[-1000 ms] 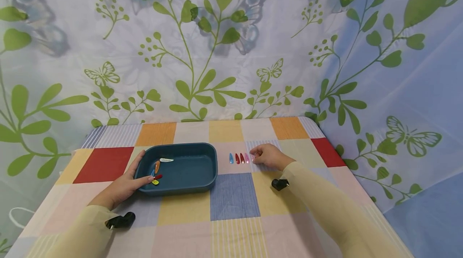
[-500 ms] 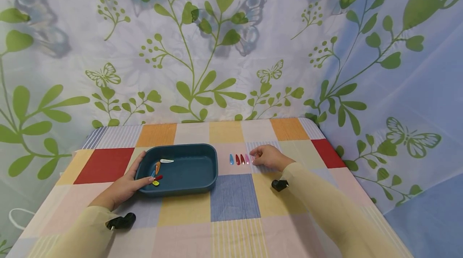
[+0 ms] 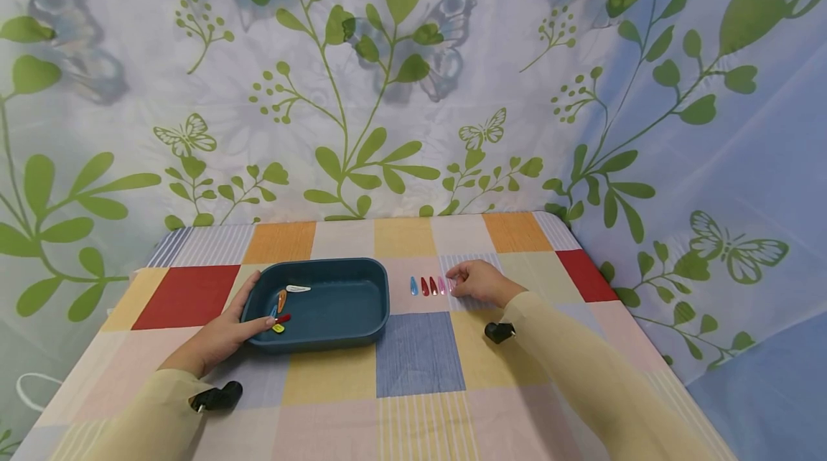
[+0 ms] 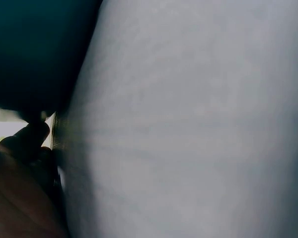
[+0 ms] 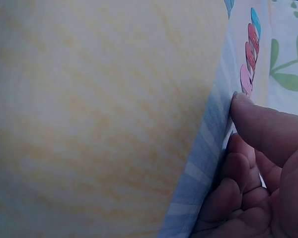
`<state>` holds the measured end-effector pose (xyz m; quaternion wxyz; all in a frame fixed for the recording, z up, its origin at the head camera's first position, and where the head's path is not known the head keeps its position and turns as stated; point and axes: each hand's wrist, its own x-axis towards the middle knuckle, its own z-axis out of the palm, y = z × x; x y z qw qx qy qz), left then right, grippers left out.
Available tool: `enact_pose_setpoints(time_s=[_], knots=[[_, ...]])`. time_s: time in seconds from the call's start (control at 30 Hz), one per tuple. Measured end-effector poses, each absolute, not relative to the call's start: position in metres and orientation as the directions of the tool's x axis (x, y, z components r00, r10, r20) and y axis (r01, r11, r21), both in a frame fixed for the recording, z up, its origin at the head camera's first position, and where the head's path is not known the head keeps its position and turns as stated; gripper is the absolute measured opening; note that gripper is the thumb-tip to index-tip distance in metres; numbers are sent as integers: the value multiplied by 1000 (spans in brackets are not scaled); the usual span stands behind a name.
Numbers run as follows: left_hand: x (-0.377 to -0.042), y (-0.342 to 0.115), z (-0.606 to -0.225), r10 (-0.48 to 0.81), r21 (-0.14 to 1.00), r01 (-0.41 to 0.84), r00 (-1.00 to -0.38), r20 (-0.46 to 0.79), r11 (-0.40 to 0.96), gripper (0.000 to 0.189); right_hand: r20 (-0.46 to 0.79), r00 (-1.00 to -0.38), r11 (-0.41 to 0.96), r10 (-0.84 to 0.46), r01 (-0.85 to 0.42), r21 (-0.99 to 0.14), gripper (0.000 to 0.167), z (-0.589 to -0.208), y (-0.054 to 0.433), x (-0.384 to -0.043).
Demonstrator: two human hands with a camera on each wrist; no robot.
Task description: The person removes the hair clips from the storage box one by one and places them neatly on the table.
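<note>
A dark teal tray (image 3: 342, 340) stands on the table, with several snap hair clips at its left end: a white clip (image 3: 298, 289), an orange clip (image 3: 281, 299), a red clip (image 3: 283, 318), a yellow clip (image 3: 278, 328) and a partly hidden blue one. My left hand (image 3: 222, 332) holds the tray's left side, thumb over the rim. Right of the tray lies a row with a blue clip (image 3: 414, 286), two red clips (image 3: 429, 286) and a pink clip (image 3: 442, 285). At the row's right end my right hand (image 3: 481, 281) pinches another pink clip (image 3: 452, 283), mostly hidden by the fingers.
A patchwork cloth (image 3: 420, 353) covers the table. Behind it hangs a white curtain (image 3: 362, 102) with green leaves and butterflies. A white cord (image 3: 29, 389) loops at the table's left edge. In the left wrist view, pale cloth (image 4: 188, 124) fills most of the picture.
</note>
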<state>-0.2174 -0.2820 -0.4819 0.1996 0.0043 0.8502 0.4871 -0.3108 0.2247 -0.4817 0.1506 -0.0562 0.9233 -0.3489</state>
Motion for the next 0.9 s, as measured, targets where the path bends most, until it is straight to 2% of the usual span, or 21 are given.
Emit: enact_pose_setpoints(time_s=[0.9], knots=[[-217, -283, -482, 200, 816, -179, -920, -337, 550, 114, -225, -947, 730, -231, -16, -683, 36, -482, 225, -310]])
